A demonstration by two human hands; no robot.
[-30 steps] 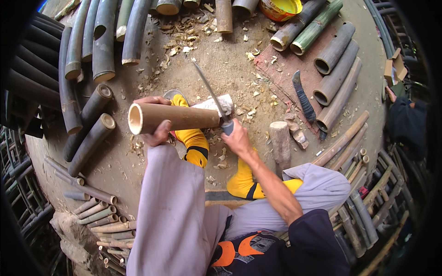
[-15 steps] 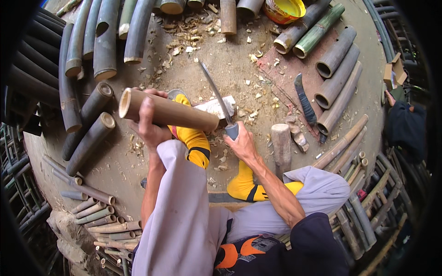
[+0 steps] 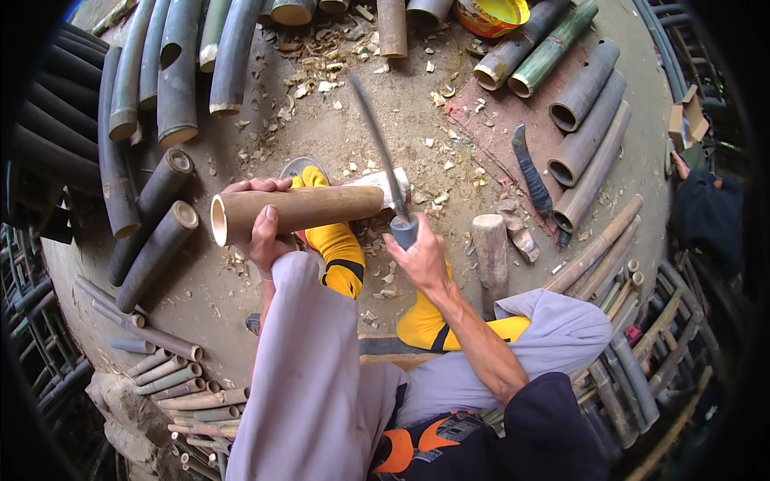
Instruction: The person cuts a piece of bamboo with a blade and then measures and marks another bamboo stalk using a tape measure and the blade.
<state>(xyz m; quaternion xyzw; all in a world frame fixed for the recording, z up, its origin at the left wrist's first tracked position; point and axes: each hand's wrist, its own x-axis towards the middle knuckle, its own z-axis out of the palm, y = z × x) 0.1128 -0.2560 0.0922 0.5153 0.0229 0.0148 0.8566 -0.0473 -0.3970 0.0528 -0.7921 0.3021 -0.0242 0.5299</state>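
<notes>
My left hand (image 3: 266,234) is wrapped round a brown bamboo tube (image 3: 317,213), its open pale end facing left. The tube lies nearly level above my left knee and foot, and its right end reaches a whitish wood block (image 3: 402,183). In my right hand (image 3: 423,260) is the blue-grey handle of a long knife (image 3: 374,132). Its narrow dark blade points up and away, slightly blurred, crossing in front of the block near the tube's right end. Whether the blade touches the tube I cannot tell.
Wood chips (image 3: 325,86) litter the ground ahead. A second knife with a wrapped dark handle (image 3: 532,172) lies to the right, near an upright wooden stump (image 3: 490,252). Bamboo tubes (image 3: 583,152) lie on both sides. A yellow-red tub (image 3: 491,16) stands far off; a person's dark sleeve (image 3: 710,212) shows at right.
The bamboo tube has turned more level, its left end coming down and nearer. My left hand's grip has shifted round it. The knife's blade has swung slightly more upright.
</notes>
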